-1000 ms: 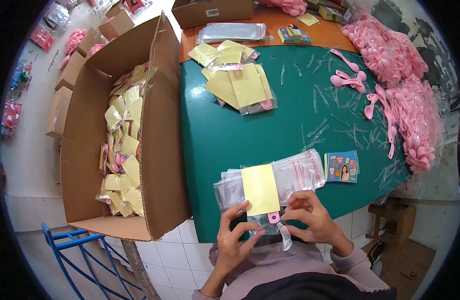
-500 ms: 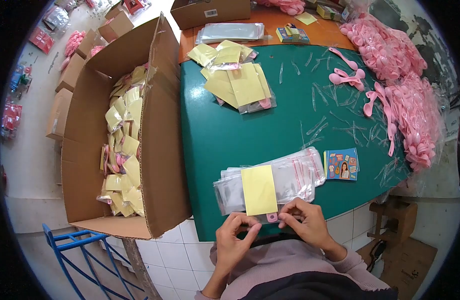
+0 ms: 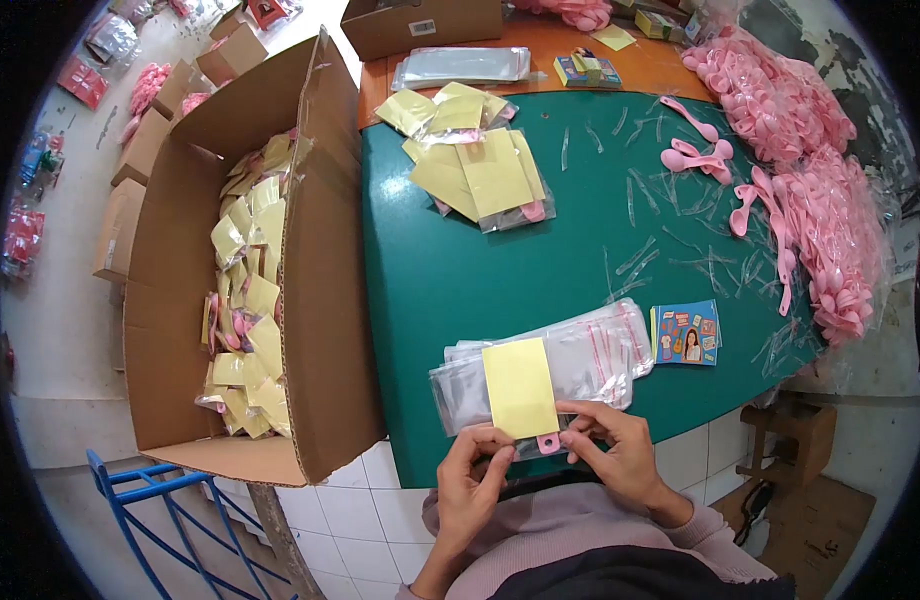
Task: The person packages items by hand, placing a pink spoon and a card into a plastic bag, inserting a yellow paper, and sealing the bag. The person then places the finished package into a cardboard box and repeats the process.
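Note:
A clear plastic bag [image 3: 528,452] holds a yellow card [image 3: 521,390] and a pink spoon, whose handle end [image 3: 548,443] shows below the card. My left hand [image 3: 473,478] pinches the bag's near edge at the left, thumb and fingers together. At the right, my right hand [image 3: 614,452] pinches the bag beside the spoon handle, its index finger near the card's lower right corner. Under the filled bag lies a stack of flat clear bags [image 3: 595,350] with red-striped edges. Just right of the stack sits a pile of blue printed cards [image 3: 685,333].
Filled packets [image 3: 470,165] lie farther back on the green table [image 3: 420,270]. A large cardboard box [image 3: 330,250] of similar packets stands at the left. Pink spoons [image 3: 830,240] are heaped at the right, near scattered plastic strips [image 3: 635,262]. A blue metal frame [image 3: 145,492] stands lower left.
My right index finger has stretched out along the bag toward the card's corner. The card and both hands have shifted slightly down in view. The bag's near edge looks more spread out.

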Demonstrator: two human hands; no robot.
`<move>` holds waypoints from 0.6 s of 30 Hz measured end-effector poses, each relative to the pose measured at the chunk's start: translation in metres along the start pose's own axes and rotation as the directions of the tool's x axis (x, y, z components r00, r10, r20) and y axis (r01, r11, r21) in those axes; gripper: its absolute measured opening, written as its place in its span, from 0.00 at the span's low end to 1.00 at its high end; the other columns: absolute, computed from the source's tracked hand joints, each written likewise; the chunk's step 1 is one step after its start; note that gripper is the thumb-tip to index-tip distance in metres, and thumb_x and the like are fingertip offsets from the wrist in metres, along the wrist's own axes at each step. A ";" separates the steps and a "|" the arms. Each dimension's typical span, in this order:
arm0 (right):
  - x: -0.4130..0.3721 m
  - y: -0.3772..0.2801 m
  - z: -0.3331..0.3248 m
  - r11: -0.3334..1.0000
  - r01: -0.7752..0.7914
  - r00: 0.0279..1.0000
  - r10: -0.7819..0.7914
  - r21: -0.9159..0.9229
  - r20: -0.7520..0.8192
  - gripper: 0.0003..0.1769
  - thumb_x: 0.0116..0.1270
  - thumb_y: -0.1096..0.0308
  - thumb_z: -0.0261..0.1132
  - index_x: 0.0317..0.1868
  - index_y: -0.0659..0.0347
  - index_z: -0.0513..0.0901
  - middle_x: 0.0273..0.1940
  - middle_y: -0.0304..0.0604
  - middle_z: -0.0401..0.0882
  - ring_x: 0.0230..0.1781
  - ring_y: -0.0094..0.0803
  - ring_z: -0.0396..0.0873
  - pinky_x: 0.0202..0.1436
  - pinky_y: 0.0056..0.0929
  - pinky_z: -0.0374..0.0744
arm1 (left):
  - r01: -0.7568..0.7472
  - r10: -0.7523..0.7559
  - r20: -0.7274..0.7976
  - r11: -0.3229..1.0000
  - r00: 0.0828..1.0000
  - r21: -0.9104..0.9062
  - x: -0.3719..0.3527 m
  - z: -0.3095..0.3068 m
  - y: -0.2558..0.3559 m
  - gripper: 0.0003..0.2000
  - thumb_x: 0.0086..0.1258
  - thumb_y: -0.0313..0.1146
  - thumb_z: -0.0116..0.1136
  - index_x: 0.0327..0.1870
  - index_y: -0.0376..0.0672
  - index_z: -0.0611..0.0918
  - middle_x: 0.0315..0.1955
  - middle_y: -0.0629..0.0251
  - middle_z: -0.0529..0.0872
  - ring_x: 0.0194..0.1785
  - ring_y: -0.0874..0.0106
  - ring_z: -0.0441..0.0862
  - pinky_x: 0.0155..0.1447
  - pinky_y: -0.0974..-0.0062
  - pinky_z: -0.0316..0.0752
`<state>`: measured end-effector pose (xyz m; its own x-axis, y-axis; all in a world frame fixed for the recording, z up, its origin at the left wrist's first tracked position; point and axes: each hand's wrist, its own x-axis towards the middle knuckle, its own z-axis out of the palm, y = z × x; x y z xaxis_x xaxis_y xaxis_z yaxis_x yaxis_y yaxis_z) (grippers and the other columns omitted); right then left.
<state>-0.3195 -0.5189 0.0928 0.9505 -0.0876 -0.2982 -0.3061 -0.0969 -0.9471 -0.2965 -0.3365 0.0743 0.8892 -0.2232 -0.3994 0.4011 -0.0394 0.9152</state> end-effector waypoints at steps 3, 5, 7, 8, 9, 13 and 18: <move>0.010 -0.015 -0.018 0.970 0.182 0.983 -0.177 -0.164 0.041 0.18 0.59 0.77 0.63 0.51 0.65 0.77 0.33 0.45 0.81 0.25 0.21 0.78 0.28 0.20 0.76 | -0.190 0.168 0.117 0.958 0.979 0.213 0.012 0.009 0.036 0.16 0.61 0.20 0.56 0.51 0.37 0.74 0.44 0.63 0.77 0.35 0.81 0.74 0.27 0.88 0.72; 0.030 -0.038 -0.029 0.920 0.325 0.942 -0.334 -0.221 -0.005 0.15 0.58 0.77 0.63 0.48 0.67 0.78 0.38 0.47 0.81 0.26 0.26 0.79 0.32 0.23 0.77 | -0.422 0.370 0.208 0.845 0.905 0.329 0.040 0.007 0.059 0.19 0.60 0.21 0.56 0.55 0.38 0.74 0.49 0.62 0.75 0.38 0.80 0.74 0.26 0.88 0.72; 0.061 -0.058 -0.045 0.790 0.503 0.831 -0.553 -0.349 -0.054 0.14 0.57 0.78 0.63 0.46 0.65 0.79 0.36 0.48 0.81 0.32 0.30 0.79 0.35 0.25 0.77 | -0.545 0.520 0.169 0.765 0.837 0.343 0.079 0.009 0.082 0.24 0.62 0.21 0.54 0.61 0.38 0.68 0.56 0.61 0.72 0.41 0.79 0.73 0.32 0.87 0.73; 0.080 -0.071 -0.056 0.739 0.563 0.778 -0.625 -0.370 -0.063 0.13 0.56 0.78 0.63 0.44 0.65 0.79 0.35 0.48 0.80 0.34 0.32 0.79 0.36 0.27 0.77 | -0.483 0.471 0.114 0.834 0.875 0.265 0.092 0.013 0.100 0.28 0.62 0.23 0.54 0.65 0.39 0.63 0.61 0.59 0.67 0.49 0.73 0.73 0.42 0.81 0.75; 0.100 -0.077 -0.076 0.668 0.531 0.786 -0.618 -0.521 0.010 0.12 0.57 0.78 0.61 0.43 0.64 0.79 0.36 0.48 0.80 0.35 0.35 0.79 0.38 0.29 0.76 | -0.493 0.481 0.116 0.828 0.869 0.265 0.097 0.009 0.102 0.28 0.62 0.23 0.54 0.65 0.39 0.63 0.61 0.59 0.67 0.49 0.73 0.73 0.42 0.81 0.75; 0.186 -0.041 -0.219 0.144 0.196 0.678 -0.735 -0.970 0.028 0.09 0.55 0.74 0.59 0.39 0.59 0.79 0.38 0.45 0.77 0.42 0.43 0.74 0.44 0.37 0.72 | -0.553 0.567 0.121 0.698 0.815 0.455 0.100 -0.003 0.096 0.27 0.62 0.27 0.56 0.64 0.41 0.65 0.62 0.55 0.65 0.61 0.61 0.69 0.54 0.67 0.72; 0.200 -0.016 -0.275 -0.066 -0.072 0.829 -0.558 -0.995 -0.023 0.09 0.55 0.70 0.61 0.38 0.55 0.77 0.40 0.37 0.74 0.45 0.37 0.71 0.46 0.43 0.68 | -0.540 0.479 0.286 0.561 0.830 0.628 0.087 0.008 0.064 0.17 0.58 0.27 0.61 0.50 0.42 0.77 0.55 0.53 0.71 0.55 0.60 0.74 0.51 0.68 0.74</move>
<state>-0.1397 -0.8072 0.0815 0.9580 -0.0409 0.2840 -0.1017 -0.9739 0.2027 -0.1947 -0.3658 0.0988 0.8674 -0.4824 0.1225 -0.3930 -0.5130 0.7631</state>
